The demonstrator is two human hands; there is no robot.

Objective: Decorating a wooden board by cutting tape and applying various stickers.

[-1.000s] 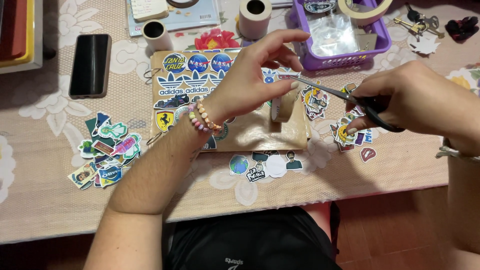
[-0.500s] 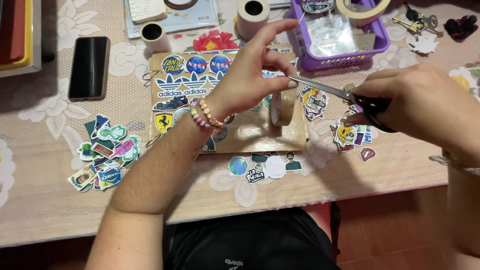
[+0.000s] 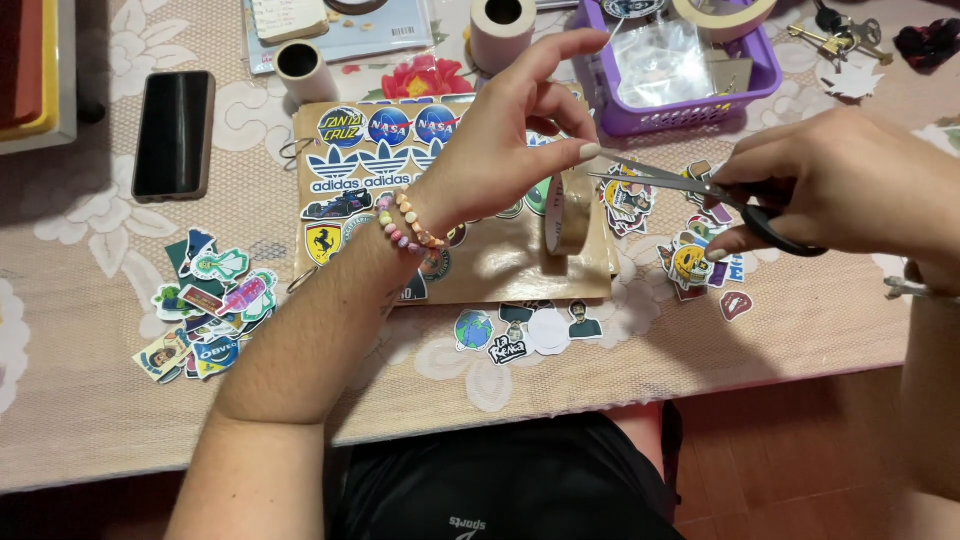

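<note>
My left hand (image 3: 505, 140) hovers over a brown board (image 3: 500, 270) covered with stickers. Its thumb and a finger pinch the end of a clear strip pulled up from a tape roll (image 3: 568, 212), which stands on edge on the board. In my right hand (image 3: 850, 180) is a pair of black-handled scissors (image 3: 665, 182). The blades point left, their tips just beside my left fingertips and above the roll. A beaded bracelet (image 3: 408, 222) circles my left wrist.
Loose stickers lie in a pile at the left (image 3: 205, 305), below the board (image 3: 525, 328) and to the right (image 3: 690, 260). A black phone (image 3: 173, 135), two paper rolls (image 3: 500, 30), a purple basket (image 3: 680, 110) and keys (image 3: 835, 40) sit farther back. The table edge runs near me.
My left hand has risen slightly with its index finger stretched higher. The scissors stay at the strip, their tips a little nearer my left fingertips.
</note>
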